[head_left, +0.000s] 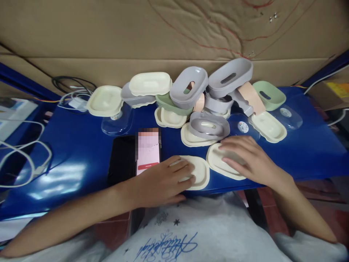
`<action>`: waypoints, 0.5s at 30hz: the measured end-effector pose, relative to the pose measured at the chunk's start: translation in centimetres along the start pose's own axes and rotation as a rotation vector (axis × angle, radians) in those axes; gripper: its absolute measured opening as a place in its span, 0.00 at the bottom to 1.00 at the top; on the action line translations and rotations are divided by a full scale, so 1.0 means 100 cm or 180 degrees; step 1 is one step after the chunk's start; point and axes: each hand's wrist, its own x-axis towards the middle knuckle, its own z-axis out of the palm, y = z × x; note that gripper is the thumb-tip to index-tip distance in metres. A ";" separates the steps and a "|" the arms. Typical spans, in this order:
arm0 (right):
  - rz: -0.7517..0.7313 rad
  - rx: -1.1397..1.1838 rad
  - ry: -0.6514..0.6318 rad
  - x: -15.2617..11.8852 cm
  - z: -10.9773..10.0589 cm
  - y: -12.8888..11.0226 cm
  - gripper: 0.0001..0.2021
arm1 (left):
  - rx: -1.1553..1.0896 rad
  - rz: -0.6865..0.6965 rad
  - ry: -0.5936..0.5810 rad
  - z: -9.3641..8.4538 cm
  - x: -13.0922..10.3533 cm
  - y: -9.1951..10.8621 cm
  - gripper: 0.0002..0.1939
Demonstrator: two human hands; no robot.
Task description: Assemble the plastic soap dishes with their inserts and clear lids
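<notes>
Blue tabletop (305, 156), cream trays (201, 171) beneath both hands (167, 179), long axes roughly sideways

Has a brown, cardboard-like wall (95, 32) behind the far edge of the blue table (308, 156), with red wires (203, 46) strung across. Shows blue bars (27, 83) near both far corners, a pale reflection (71, 178) towards the left edge, and reddish floor (275, 203) below the near edge.

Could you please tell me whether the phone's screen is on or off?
It is on: the phone shows a bright pink display with a red bar, beside the left hand. Its upper part is blurred out.
</notes>
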 end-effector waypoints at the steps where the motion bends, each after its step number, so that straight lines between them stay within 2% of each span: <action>1: 0.0026 -0.0124 0.0050 0.007 0.002 0.003 0.16 | 0.0084 -0.0022 0.0047 0.000 0.000 0.000 0.19; 3: 0.0087 -0.0405 0.0081 0.019 0.007 0.009 0.19 | 0.0178 -0.0065 0.0152 0.000 -0.001 0.001 0.15; 6: 0.0040 -0.0571 -0.0040 0.034 0.010 0.021 0.13 | 0.0203 -0.0108 0.0218 -0.002 -0.003 0.002 0.13; 10: -0.0038 -0.0162 -0.0058 0.048 0.000 0.037 0.07 | 0.0243 -0.0137 0.0220 0.000 -0.004 0.001 0.14; 12: 0.0140 0.0213 0.0154 0.050 -0.006 0.044 0.08 | 0.0279 -0.0156 0.0275 0.003 -0.004 0.000 0.15; 15: 0.0695 0.0730 0.0787 0.049 -0.006 0.052 0.11 | 0.0409 -0.0245 0.0406 0.005 -0.003 -0.001 0.20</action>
